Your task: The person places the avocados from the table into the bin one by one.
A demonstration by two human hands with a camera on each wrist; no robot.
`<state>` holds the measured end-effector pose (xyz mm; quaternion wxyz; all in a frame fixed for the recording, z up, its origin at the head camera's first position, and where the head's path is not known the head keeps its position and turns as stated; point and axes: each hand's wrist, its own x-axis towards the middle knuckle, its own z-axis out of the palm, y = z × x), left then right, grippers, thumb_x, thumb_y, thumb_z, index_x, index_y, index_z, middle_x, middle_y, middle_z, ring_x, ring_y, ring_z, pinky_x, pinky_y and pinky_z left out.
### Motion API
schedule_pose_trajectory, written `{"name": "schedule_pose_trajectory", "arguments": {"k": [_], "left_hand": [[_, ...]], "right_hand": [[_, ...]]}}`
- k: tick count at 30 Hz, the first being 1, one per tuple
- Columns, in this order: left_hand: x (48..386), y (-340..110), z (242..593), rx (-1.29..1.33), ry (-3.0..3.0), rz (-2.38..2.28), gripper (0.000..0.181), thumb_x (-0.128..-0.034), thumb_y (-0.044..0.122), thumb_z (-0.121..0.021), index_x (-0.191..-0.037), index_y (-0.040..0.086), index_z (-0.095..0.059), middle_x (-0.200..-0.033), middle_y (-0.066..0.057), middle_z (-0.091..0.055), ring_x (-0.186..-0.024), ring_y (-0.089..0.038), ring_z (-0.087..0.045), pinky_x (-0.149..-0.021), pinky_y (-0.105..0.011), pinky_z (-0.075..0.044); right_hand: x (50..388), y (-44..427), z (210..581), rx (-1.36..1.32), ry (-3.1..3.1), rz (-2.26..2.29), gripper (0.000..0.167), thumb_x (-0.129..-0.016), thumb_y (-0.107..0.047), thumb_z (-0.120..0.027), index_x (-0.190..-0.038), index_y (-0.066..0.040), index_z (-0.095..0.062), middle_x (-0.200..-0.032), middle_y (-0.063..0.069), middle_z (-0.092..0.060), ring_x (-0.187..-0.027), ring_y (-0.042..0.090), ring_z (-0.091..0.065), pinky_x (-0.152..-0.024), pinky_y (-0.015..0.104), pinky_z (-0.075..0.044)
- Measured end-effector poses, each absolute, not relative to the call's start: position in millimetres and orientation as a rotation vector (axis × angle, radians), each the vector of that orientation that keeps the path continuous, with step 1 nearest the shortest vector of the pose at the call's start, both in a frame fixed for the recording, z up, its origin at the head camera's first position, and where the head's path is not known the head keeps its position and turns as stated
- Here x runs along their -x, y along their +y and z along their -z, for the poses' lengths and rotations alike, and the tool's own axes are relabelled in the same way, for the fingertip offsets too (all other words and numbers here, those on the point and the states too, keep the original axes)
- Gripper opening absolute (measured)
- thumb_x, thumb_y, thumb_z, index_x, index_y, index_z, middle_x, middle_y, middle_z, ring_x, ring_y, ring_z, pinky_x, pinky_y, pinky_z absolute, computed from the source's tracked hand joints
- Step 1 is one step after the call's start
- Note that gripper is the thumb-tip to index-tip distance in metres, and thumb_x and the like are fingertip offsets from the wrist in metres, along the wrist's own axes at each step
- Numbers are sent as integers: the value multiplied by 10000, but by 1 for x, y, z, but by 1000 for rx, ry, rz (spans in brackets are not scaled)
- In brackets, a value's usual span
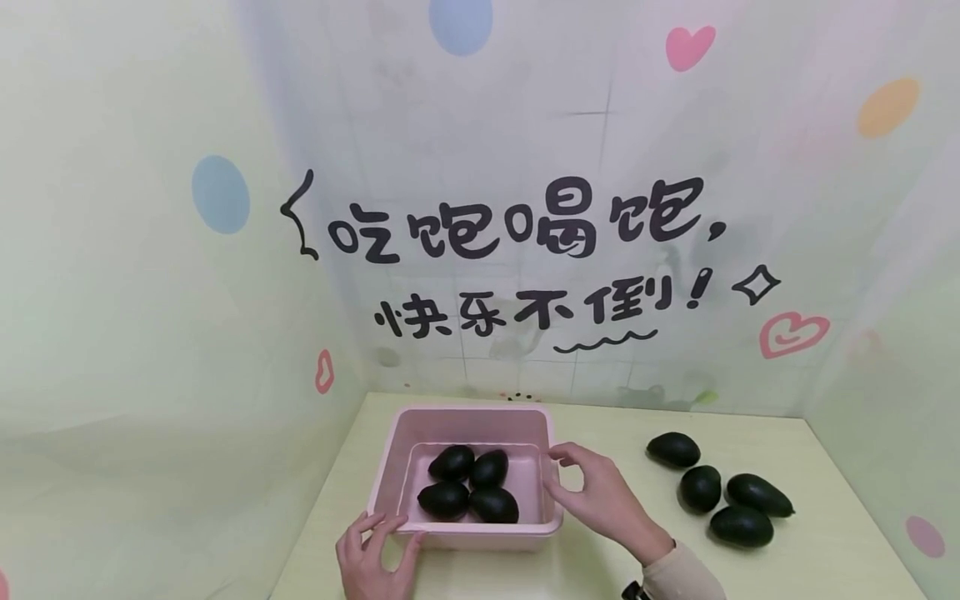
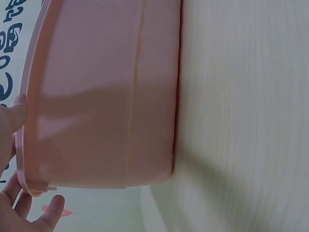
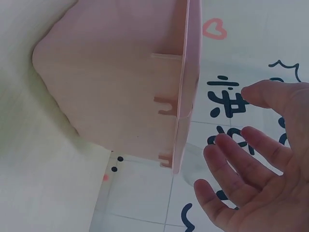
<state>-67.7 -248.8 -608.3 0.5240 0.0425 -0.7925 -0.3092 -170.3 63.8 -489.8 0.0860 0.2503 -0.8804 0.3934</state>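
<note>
A pink plastic bin [image 1: 517, 540] stands on the table, with several dark, avocado-like fruits [image 1: 493, 505] lying in it. My left hand [image 1: 375, 562] grips the bin's rim at the near left corner; the left wrist view shows its thumb and fingers around the rim of the bin [image 2: 101, 96]. Beside the right rim is my right hand [image 1: 603, 500], thumb and fingers spread apart. In the right wrist view this hand [image 3: 260, 169] holds nothing, and a gap parts its fingertips from the bin [image 3: 120, 96].
Several more dark fruits [image 1: 741, 526] lie in a loose group on the table [image 1: 600, 425], right of my right hand. A printed cloth [image 1: 480, 375] with black lettering hangs behind the table, and pale cloth walls [image 1: 150, 333] rise at both sides.
</note>
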Motion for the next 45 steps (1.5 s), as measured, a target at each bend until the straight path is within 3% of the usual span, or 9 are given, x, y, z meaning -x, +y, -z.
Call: {"name": "schedule_pose_trajectory", "arguments": {"k": [8, 15, 22, 28, 34, 41, 45], "left_hand": [[66, -249, 609, -107, -1907, 750, 559, -893, 686, -744, -933, 132, -805, -1074, -179, -656, -1172, -262, -523, -1024, -166, -294], [67, -246, 606, -103, -1889, 757, 674, -933, 751, -634, -927, 98, -797, -1056, -224, -640, -1252, -93, -449, -1040, -166, -276], [68, -248, 609, -104, -1893, 756, 672, -940, 747, -629, -925, 96, -793, -1049, -221, -638, -1265, -54, -428, -1033, -172, -278], [67, -248, 609, -126, -1923, 772, 668, -931, 762, -624, -931, 117, -798, -1061, -194, -642, -1220, -141, -477, -1030, -175, -283], [65, -249, 608, -106, -1914, 750, 486, -863, 617, -812, -944, 138, -808, -1075, -170, -656, -1171, -272, -520, -1019, -171, -295], [65, -249, 609, -119, -1918, 768, 334, -700, 338, -945, -924, 134, -803, -1081, -178, -664, -1263, -70, -454, -1010, -164, -291], [66, -250, 609, -107, -1917, 768, 343, -739, 375, -931, -932, 122, -802, -1078, -182, -660, -1258, -84, -457, -1008, -173, -296]], "right_hand": [[169, 68, 491, -697, -2644, -1190, 279, -903, -179, -836, -1168, -154, -751, -1148, 23, -791, -1022, 198, -747, -923, 402, -609], [168, 70, 494, -669, -2656, -1211, 288, -908, -191, -837, -1177, -136, -750, -1153, 21, -789, -1037, 227, -748, -926, 425, -606], [167, 73, 496, -633, -2663, -1224, 288, -906, -207, -843, -1173, -150, -751, -1152, 13, -790, -1041, 209, -746, -936, 440, -608], [166, 76, 499, -603, -2668, -1214, 288, -899, -213, -851, -1162, -146, -754, -1137, -24, -785, -1036, 201, -747, -930, 420, -607], [166, 78, 502, -590, -2666, -1213, 278, -896, -197, -853, -1154, -185, -750, -1137, -36, -785, -1030, 187, -749, -933, 431, -610], [166, 81, 503, -546, -2702, -1231, 279, -896, -208, -853, -1154, -199, -747, -1139, -40, -782, -1042, 190, -747, -944, 448, -609], [168, 82, 503, -549, -2692, -1212, 280, -897, -201, -852, -1156, -191, -748, -1141, -21, -787, -1042, 196, -749, -937, 436, -609]]}}
